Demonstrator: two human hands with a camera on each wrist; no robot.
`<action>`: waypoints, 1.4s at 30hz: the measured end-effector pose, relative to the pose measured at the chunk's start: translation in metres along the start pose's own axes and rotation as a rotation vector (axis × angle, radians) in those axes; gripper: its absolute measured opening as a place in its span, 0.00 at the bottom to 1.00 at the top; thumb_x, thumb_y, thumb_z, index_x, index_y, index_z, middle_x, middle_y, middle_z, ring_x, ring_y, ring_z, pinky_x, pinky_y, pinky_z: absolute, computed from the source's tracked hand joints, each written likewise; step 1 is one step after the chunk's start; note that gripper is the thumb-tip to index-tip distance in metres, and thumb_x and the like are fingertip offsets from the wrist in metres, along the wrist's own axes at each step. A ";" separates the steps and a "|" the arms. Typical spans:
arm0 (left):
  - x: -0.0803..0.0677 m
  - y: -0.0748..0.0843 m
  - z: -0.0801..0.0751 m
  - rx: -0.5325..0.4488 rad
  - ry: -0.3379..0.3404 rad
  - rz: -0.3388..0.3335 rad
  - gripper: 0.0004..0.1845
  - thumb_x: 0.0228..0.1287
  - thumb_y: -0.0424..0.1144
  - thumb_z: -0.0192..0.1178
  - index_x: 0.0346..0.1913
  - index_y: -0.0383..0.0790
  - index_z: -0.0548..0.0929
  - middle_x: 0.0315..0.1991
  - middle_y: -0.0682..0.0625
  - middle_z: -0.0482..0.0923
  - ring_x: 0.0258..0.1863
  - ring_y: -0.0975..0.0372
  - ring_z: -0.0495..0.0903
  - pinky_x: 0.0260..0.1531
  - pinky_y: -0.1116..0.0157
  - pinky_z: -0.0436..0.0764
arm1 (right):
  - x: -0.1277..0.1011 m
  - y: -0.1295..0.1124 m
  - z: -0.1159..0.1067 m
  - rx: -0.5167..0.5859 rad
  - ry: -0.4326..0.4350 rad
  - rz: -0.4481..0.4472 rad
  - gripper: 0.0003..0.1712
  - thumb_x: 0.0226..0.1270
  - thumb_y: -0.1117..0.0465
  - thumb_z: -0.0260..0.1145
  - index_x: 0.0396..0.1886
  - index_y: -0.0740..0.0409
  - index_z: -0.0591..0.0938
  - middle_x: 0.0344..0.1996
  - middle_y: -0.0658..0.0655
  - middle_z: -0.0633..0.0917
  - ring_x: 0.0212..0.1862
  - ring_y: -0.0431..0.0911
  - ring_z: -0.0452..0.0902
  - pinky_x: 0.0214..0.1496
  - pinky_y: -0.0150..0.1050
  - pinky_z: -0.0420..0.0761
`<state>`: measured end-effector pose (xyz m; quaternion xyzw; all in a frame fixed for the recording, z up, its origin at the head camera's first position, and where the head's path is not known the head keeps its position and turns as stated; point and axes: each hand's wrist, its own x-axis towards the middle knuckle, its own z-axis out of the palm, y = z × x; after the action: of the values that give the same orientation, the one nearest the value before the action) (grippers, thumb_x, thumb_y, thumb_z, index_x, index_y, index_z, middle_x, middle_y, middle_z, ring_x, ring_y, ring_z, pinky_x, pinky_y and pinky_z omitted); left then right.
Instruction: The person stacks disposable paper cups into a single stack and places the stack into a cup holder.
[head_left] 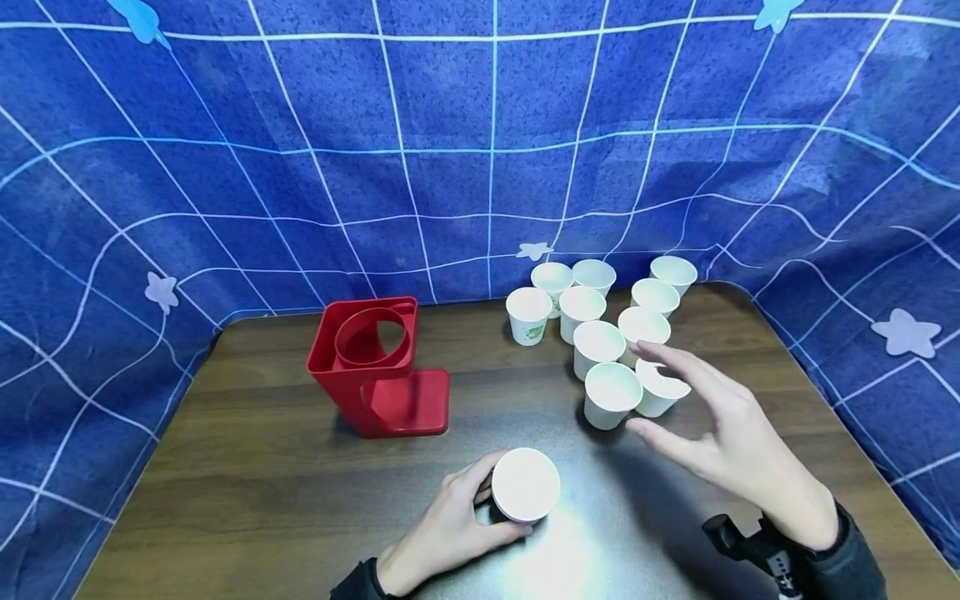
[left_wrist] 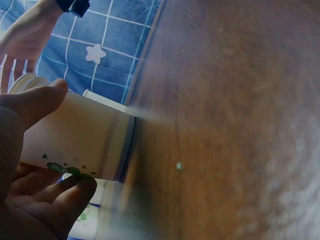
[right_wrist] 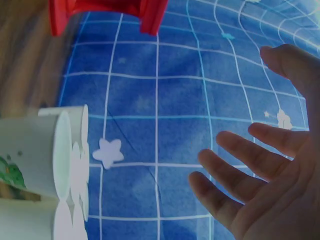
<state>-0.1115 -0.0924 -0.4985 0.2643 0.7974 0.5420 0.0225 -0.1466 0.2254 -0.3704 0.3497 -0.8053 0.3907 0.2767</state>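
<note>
Your left hand (head_left: pixel 450 525) grips a cup (head_left: pixel 525 483), seemingly upside down, at lower centre; your right hand (head_left: pixel 738 450) hovers, fingers (right_wrist: pixel 235 180) spread wide, by the cups (head_left: pixel 611 396).

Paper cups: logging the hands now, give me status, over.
Left hand grips one paper cup on the table. Right hand open, hovering by the cup cluster. Red holder stands apart, nothing blocking.

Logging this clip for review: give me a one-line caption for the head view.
Left hand grips a paper cup near a red cup holder; open right hand hovers by upright cups.
</note>
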 end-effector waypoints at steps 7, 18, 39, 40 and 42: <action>0.002 0.001 0.001 -0.007 -0.011 -0.008 0.40 0.53 0.43 0.81 0.69 0.51 0.74 0.63 0.51 0.80 0.61 0.62 0.81 0.58 0.66 0.84 | 0.001 -0.002 -0.019 -0.022 0.052 0.067 0.44 0.57 0.51 0.81 0.69 0.66 0.76 0.63 0.63 0.82 0.64 0.34 0.76 0.70 0.25 0.71; 0.002 0.002 -0.002 -0.016 -0.007 -0.020 0.40 0.53 0.44 0.81 0.69 0.50 0.74 0.64 0.50 0.80 0.61 0.62 0.81 0.58 0.66 0.84 | 0.006 0.006 -0.034 -0.006 0.159 0.112 0.44 0.53 0.64 0.80 0.71 0.69 0.74 0.67 0.65 0.79 0.71 0.42 0.73 0.73 0.30 0.71; 0.002 0.003 -0.002 0.002 0.001 -0.033 0.41 0.52 0.45 0.81 0.70 0.51 0.74 0.63 0.51 0.80 0.60 0.62 0.81 0.58 0.67 0.84 | -0.009 0.068 -0.035 -0.102 0.159 0.415 0.49 0.53 0.71 0.78 0.76 0.51 0.71 0.69 0.63 0.77 0.66 0.25 0.67 0.66 0.15 0.66; 0.002 0.003 -0.002 0.005 0.002 -0.035 0.41 0.52 0.45 0.81 0.70 0.51 0.74 0.63 0.51 0.80 0.60 0.62 0.81 0.57 0.68 0.84 | -0.009 0.071 -0.035 -0.104 0.149 0.437 0.48 0.55 0.70 0.78 0.76 0.51 0.71 0.70 0.63 0.76 0.67 0.27 0.68 0.65 0.15 0.66; 0.001 0.002 -0.002 0.010 0.005 -0.034 0.41 0.52 0.46 0.81 0.70 0.51 0.74 0.63 0.52 0.80 0.60 0.63 0.81 0.57 0.68 0.84 | -0.011 0.076 -0.035 -0.106 0.131 0.477 0.47 0.57 0.68 0.78 0.77 0.51 0.70 0.71 0.62 0.75 0.69 0.35 0.69 0.64 0.14 0.65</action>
<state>-0.1125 -0.0931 -0.4951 0.2494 0.8046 0.5382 0.0286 -0.1928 0.2925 -0.3927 0.1087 -0.8649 0.4239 0.2461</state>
